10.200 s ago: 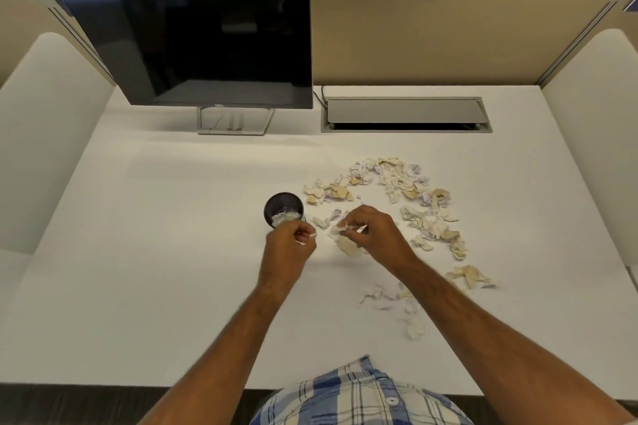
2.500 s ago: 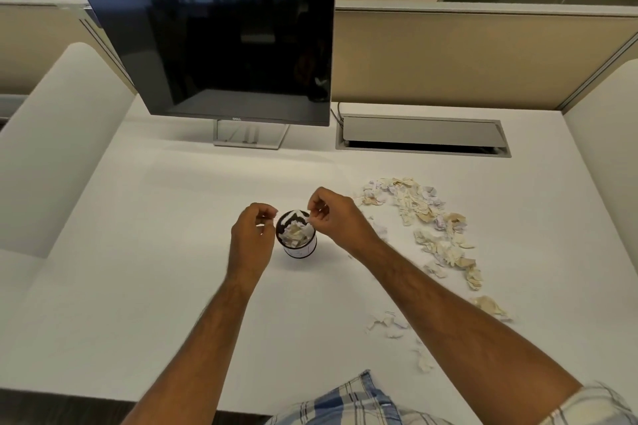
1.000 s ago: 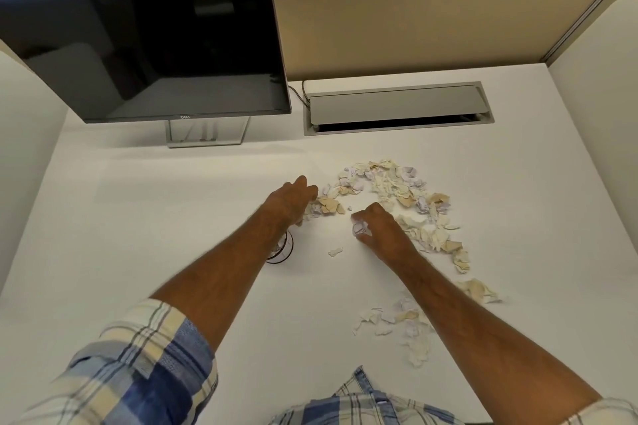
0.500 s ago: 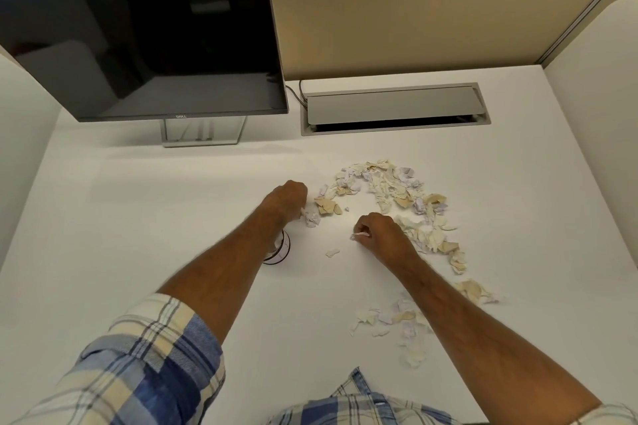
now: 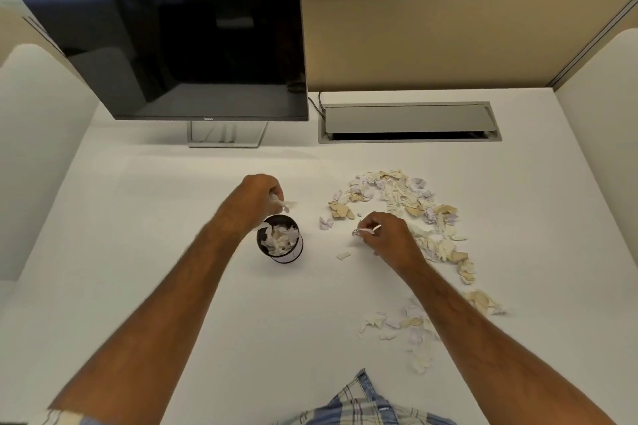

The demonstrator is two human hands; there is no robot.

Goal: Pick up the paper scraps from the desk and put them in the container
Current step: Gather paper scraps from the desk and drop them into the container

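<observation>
Small dark round container stands upright on the white desk, mouth facing up, already well filled w/ crumpled white and cream paper bits. Left hand hangs just behind and above its rim, fingers curled and pinching a white crumpled scrap whose loose end points right, long axis roughly left-right. Right hand sits low over the desk to the right of the container, thumb and forefinger pressed together on a thin white paper strip, long axis approx left-right, slightly tilted up at its right end. One small white scrap lies alone betw. container and right hand. Main arc of cream and lilac paper scraps curves beyond and right of the right hand; a smaller patch lies nearer, beside the right forearm. Black flat monitor stands at back left.
</observation>
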